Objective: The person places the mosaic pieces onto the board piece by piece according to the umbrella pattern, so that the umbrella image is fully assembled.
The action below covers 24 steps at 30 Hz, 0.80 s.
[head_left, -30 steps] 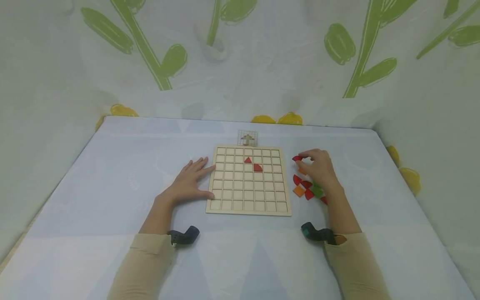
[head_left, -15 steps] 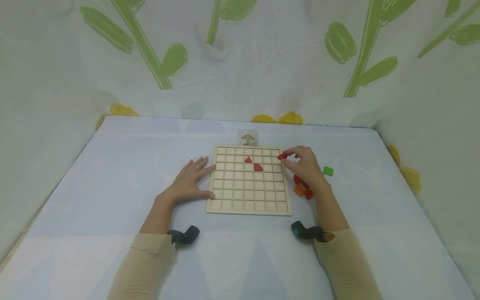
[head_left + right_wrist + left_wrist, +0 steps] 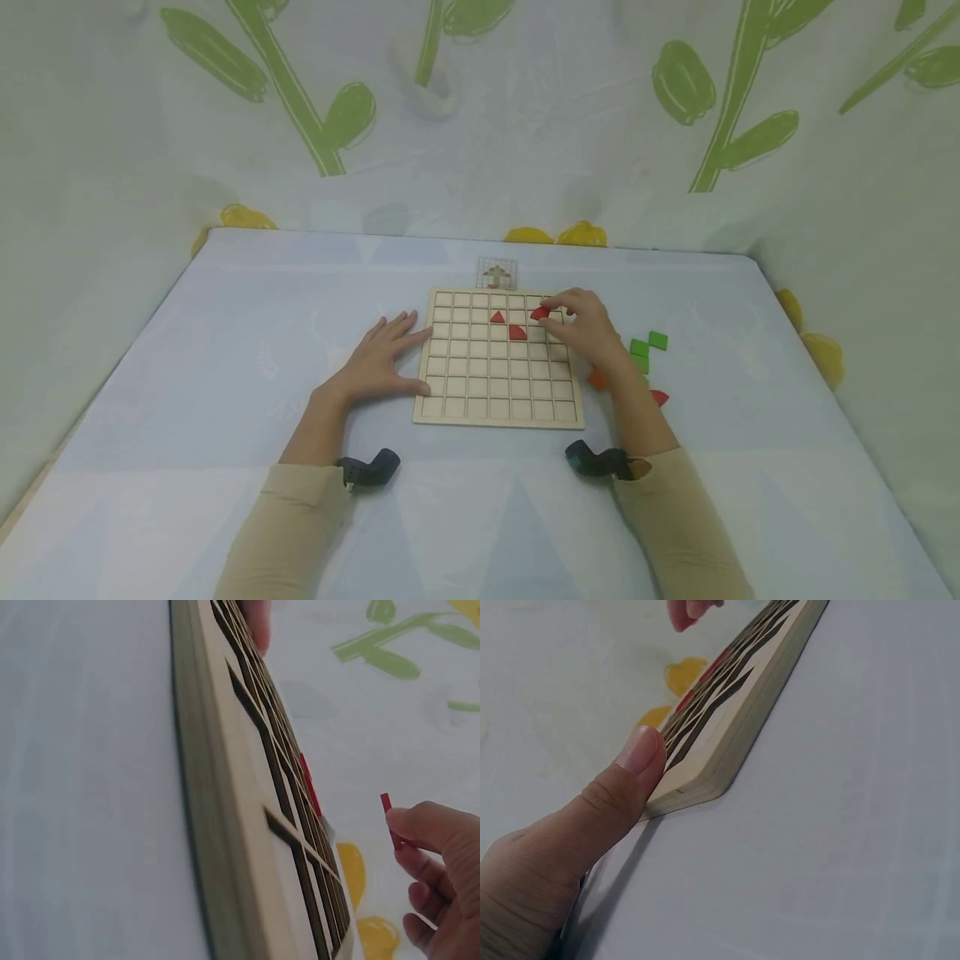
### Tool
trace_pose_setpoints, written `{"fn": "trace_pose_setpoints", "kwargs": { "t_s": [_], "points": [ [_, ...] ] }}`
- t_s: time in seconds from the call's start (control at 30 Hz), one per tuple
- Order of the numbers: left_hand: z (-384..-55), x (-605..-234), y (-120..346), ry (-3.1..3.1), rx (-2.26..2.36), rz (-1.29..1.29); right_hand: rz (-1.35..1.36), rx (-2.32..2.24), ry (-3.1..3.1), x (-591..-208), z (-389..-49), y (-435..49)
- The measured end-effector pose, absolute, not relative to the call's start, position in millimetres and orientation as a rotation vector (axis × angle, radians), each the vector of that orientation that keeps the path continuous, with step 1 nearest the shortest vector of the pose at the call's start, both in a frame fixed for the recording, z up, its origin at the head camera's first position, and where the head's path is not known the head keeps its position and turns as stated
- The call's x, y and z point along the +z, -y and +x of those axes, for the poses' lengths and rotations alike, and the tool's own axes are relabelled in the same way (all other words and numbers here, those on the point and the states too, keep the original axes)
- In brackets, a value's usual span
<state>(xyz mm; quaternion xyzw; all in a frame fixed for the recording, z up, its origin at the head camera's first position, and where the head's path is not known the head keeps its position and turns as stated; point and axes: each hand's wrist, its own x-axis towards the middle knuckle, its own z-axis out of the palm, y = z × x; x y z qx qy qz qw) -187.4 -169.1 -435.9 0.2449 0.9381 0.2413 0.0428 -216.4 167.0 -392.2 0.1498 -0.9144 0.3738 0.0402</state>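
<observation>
A square wooden grid board (image 3: 465,387) lies on the table. In its cells sit a red triangle (image 3: 497,317) and a red quarter-circle tile (image 3: 517,332). Over the board's upper right part, my right hand (image 3: 588,327) pinches another red quarter-circle tile (image 3: 539,313) between thumb and finger. The right wrist view shows that red tile (image 3: 385,801) edge-on, held above the board. My left hand (image 3: 378,360) rests with spread fingers at the board's left edge; its thumb (image 3: 640,754) touches the near left corner in the left wrist view.
Right of the board lie several green tiles (image 3: 657,341), an orange tile (image 3: 597,379) and a red tile (image 3: 660,397), partly hidden by the right forearm. A small pattern card (image 3: 497,272) lies at the board's far edge. A leaf-patterned wall (image 3: 525,167) stands behind the table.
My right hand has carried the red quarter-circle tile leftward from the loose tiles to over the board, uncovering green tiles. The left hand has stayed in place.
</observation>
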Motion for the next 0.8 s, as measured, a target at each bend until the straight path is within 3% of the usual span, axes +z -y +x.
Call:
{"fn": "trace_pose_setpoints", "kwargs": {
  "t_s": [0.8],
  "points": [
    [-186.9, -436.2, 168.9, -2.856, 0.773, 0.752, 0.766, 0.973, 2.733, -408.3, -228.2, -119.1]
  ]
}}
